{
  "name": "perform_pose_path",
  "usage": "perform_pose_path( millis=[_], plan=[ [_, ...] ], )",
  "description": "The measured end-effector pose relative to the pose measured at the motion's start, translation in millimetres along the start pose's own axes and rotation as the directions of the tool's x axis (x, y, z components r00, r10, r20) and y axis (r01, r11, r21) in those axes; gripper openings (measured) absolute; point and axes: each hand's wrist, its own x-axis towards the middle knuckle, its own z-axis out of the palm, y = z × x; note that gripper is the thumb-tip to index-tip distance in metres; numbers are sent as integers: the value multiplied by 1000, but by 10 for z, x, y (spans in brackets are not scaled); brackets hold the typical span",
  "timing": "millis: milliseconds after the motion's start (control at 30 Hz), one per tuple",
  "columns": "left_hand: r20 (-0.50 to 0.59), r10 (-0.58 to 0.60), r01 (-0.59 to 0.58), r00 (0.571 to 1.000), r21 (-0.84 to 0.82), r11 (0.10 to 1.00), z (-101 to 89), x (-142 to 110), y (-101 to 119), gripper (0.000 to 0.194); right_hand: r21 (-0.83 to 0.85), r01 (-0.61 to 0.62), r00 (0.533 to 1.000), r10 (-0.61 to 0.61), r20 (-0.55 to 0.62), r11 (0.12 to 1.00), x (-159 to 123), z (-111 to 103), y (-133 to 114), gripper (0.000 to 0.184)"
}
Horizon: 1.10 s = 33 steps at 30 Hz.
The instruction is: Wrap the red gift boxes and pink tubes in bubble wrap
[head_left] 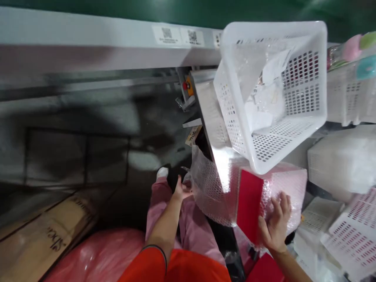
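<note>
From where I stand, the big white basket (322,84) crowds the bench (212,109) most, tilted to the eye, with clear-wrapped packets (272,103) inside, its near corner cutting across the view of the box beyond the right hand; more pale baskets (357,231) press in along the right side; a grey rail (96,33) bearing printed labels (167,35) runs across the far side, below a green surface (117,8); on the left, a carton (49,235) with handwriting lies beside a bulging pink bag (102,254); the red box (249,203) sits at the person's right, partly covered in bubble wrap (210,192), its bare red side facing left; the right hand (276,223) lies over the wrapped part, fingers spread wide, thumb near the red edge; the left hand (182,191) is at the loose left end of the wrap, well apart from the box, and whether those fingers pinch it I cannot tell
</note>
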Motion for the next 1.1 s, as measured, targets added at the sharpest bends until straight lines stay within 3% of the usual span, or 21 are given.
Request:
perform_pose_path(
  millis=[67,133,200,300,400,500,567,633,733,800,900,1000,1033,1100],
  plan=[
    [9,60,-59,998,-71,996,50,16,-29,73,-5,-2,1000,2,6,1000,-27,9,16,74],
    [-12,172,-172,985,-114,978,-18,0,99,72,-29,-6,1000,6,3,1000,-62,23,38,74],
    [-50,263,-267,964,-149,952,-227,-92,287,71,-63,-24,1000,25,9,998,-94,41,56,74],
    [-72,391,-397,918,-220,891,-738,-397,498,76,-90,-46,999,48,18,995,-126,68,66,72],
    [127,539,-461,833,-378,803,-1249,-867,601,85,-105,-58,998,58,1,993,-138,93,63,71],
    [310,578,-426,755,-437,792,-1407,-1528,693,59,-133,-91,996,92,3,987,-144,113,59,69],
    [301,632,-480,714,-445,756,-1246,-2092,724,44,-146,-118,992,122,21,982,-144,121,54,67],
    [289,693,-576,660,-398,714,-955,-2704,669,48,-152,-144,987,153,45,978,-138,125,40,64],
    [319,695,-645,644,-261,718,-520,-3520,390,53,-141,-185,977,198,78,972,-114,117,1,62],
    [366,695,-677,619,-201,708,-296,-3910,119,47,-123,-208,971,220,98,970,-93,100,-35,62],
    [570,633,-705,525,-126,698,41,-4293,-302,41,-89,-231,965,240,106,969,-77,48,-97,64],
    [735,521,-730,433,-53,681,501,-4545,-652,46,-39,-232,968,235,92,972,-93,-18,-158,63],
    [745,513,-745,426,-33,666,674,-4607,-745,49,-12,-240,966,240,91,971,-105,-38,-176,63],
    [712,532,-779,458,33,626,1017,-4685,-888,53,61,-269,961,263,92,961,-137,-68,-199,63]
  ],
)
